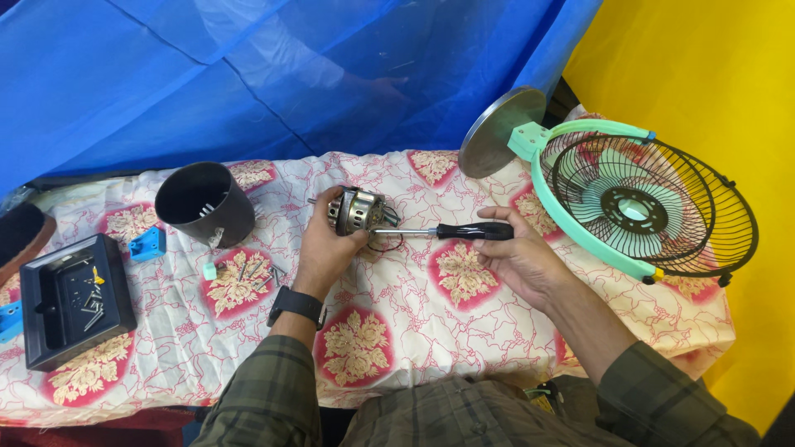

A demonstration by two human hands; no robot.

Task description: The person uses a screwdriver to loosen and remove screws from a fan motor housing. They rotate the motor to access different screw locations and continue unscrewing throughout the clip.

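plaid sleeves frame the scene as left hand [325, 248] grips a small metal motor [354, 211] at worktop [397, 331] centre; right hand [517, 257] closes on a black-handled screwdriver [464, 232], tip at the motor. green fan cage [646, 207] at 3 o'clock, black tray [74, 298] at 9.

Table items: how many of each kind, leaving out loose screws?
Fan motor: 1
Screwdriver: 1
Fan with grille: 1
Black cup: 1
Black tray: 1
Blue brackets: 2, second
Total: 7
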